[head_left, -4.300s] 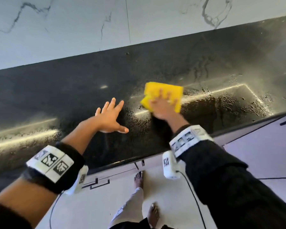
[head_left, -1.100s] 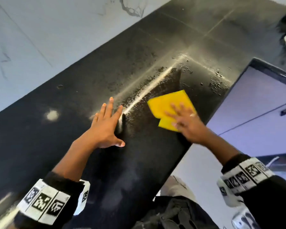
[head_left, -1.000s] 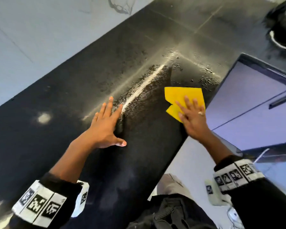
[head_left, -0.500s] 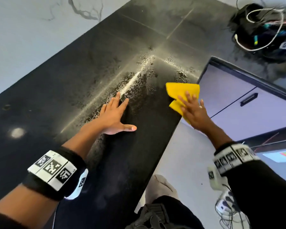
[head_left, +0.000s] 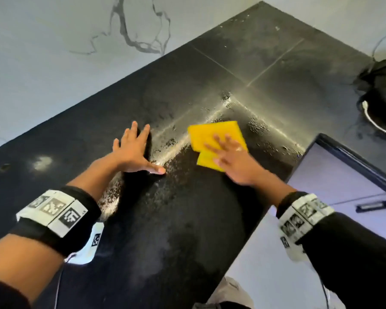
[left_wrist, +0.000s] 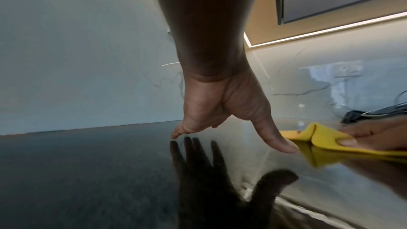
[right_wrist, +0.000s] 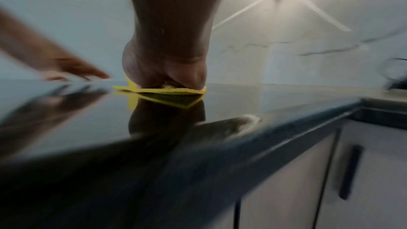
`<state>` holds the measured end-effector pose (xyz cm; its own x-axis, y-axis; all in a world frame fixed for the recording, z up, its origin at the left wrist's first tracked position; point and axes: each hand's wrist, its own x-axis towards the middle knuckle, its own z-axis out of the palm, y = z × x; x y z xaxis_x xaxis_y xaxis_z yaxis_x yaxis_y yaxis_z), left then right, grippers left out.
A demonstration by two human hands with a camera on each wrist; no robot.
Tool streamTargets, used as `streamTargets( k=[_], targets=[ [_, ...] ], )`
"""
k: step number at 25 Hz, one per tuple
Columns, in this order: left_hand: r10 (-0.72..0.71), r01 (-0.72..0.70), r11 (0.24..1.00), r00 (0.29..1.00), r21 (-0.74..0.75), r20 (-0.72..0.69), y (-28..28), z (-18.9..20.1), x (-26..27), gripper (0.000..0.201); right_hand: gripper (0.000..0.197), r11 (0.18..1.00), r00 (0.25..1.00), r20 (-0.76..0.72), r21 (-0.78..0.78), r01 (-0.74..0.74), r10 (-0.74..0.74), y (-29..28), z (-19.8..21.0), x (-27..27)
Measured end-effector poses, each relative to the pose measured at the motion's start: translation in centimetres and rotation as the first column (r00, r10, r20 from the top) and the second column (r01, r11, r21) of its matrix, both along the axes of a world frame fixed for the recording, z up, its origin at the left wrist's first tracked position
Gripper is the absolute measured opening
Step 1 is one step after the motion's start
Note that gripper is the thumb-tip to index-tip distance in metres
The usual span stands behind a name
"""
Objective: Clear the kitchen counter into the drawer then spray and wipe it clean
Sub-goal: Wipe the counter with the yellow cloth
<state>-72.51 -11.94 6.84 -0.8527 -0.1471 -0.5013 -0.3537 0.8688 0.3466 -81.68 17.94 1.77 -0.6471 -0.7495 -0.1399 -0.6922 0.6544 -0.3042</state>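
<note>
Head view shows the right hand (head_left: 236,162) with fingers spread straight, pressing flat on the folded yellow cloth (head_left: 212,136), which lies on the wet black counter (head_left: 265,70) near the inner corner of its front edge; half a second ago the cloth sat right at that edge, and it now lies further in on the stone, closer to the left hand (head_left: 133,150). That left hand has stayed planted in much the same spot, fingers straight and thumb stretched out to the side, holding nothing. From the left wrist camera the left hand (left_wrist: 222,111) touches the glossy surface with its fingertips (left_wrist: 176,134) and thumb, and the cloth (left_wrist: 319,138) lies just beside the thumb, one fold standing up. From the right wrist camera, which is blurred, the right hand (right_wrist: 167,72) bears down on the cloth (right_wrist: 171,90), whose edges poke out beneath the palm. Droplets and streaks of spray glint around the seam (head_left: 274,61) in the counter, beyond and beside the cloth. A tangle of dark gear with white cables (head_left: 383,94) sits on the counter at the far right, well apart from both hands. Pale cabinet fronts (head_left: 334,175) below the counter are closed, one with a dark handle (head_left: 372,205), so their contents cannot be seen.
</note>
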Motion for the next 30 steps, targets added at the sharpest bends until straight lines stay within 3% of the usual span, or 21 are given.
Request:
streamTargets(
  k=[2,4,7,10,12,14,16,18,20,22,24,25,27,28,30],
  targets=[
    [0.085,-0.085,0.996,0.996,-0.018,0.001,-2.0,0.0,-1.8,0.146,0.057,0.966,0.968,0.002,0.063,0.252,-0.253,-1.4,0.1,-4.9],
    [0.183,-0.183,0.982,0.983,-0.036,0.003,-4.0,-0.1,-3.5,0.15,0.054,0.957,0.965,-0.032,0.131,0.26,-0.259,-6.0,0.1,-5.6],
    [0.304,-0.302,0.951,0.953,-0.069,0.014,-6.1,-0.5,-4.6,0.16,0.054,0.98,0.989,0.0,0.135,-0.145,0.147,-11.4,0.3,-2.8],
    [0.327,-0.326,0.944,0.945,-0.056,0.024,-6.4,-0.8,-5.1,0.168,0.052,0.882,0.886,0.029,0.089,-0.463,0.462,-11.0,0.5,-6.7],
    [0.347,-0.345,0.937,0.938,-0.056,0.018,-6.5,-0.8,-5.1,0.172,0.056,0.919,0.924,0.028,0.089,-0.383,0.383,-12.2,0.4,-12.1],
    [0.347,-0.344,0.937,0.937,-0.061,0.039,-6.7,-1.1,-5.3,0.175,0.058,0.987,0.991,0.016,0.095,-0.131,0.13,-15.9,0.5,-16.3],
    [0.346,-0.343,0.938,0.936,-0.055,0.068,-6.8,-1.1,-5.7,0.176,0.055,0.993,0.997,0.028,0.092,0.075,-0.078,-21.7,0.5,-17.3],
    [0.346,-0.343,0.938,0.934,-0.049,0.09,-6.7,-1.2,-5.7,0.176,0.055,0.991,0.995,0.031,0.092,0.095,-0.099,-26.7,0.6,-15.1],
    [0.345,-0.341,0.939,0.933,-0.054,0.103,-6.7,-1.1,-5.7,0.175,0.055,0.988,0.992,0.001,0.088,-0.125,0.126,-29.4,0.5,-12.0],
    [0.342,-0.338,0.94,0.933,-0.055,0.115,-6.7,-0.9,-5.8,0.173,0.054,0.892,0.896,0.014,0.088,-0.443,0.444,-29.0,0.6,-10.8],
    [0.344,-0.341,0.939,0.932,-0.047,0.112,-6.7,-0.9,-5.8,0.172,0.053,0.824,0.825,0.021,0.055,-0.565,0.564,-27.7,0.9,-13.8],
    [0.344,-0.342,0.939,0.932,-0.037,0.112,-6.7,-0.8,-5.8,0.173,0.052,0.855,0.857,0.018,0.066,-0.515,0.515,-27.2,0.9,-15.9],
    [0.345,-0.344,0.939,0.932,-0.025,0.109,-6.6,-0.8,-5.8,0.173,0.053,0.972,0.977,0.006,0.098,-0.214,0.214,-26.5,1.1,-19.3],
    [0.346,-0.345,0.938,0.932,-0.029,0.107,-6.5,-0.8,-5.8,0.173,0.054,0.99,0.997,0.007,0.117,-0.076,0.076,-26.5,1.3,-19.8],
    [0.346,-0.345,0.938,0.932,-0.034,0.106,-6.4,-0.6,-5.8,0.174,0.055,0.989,0.998,0.017,0.135,-0.062,0.06,-26.6,1.4,-17.5]
  ],
)
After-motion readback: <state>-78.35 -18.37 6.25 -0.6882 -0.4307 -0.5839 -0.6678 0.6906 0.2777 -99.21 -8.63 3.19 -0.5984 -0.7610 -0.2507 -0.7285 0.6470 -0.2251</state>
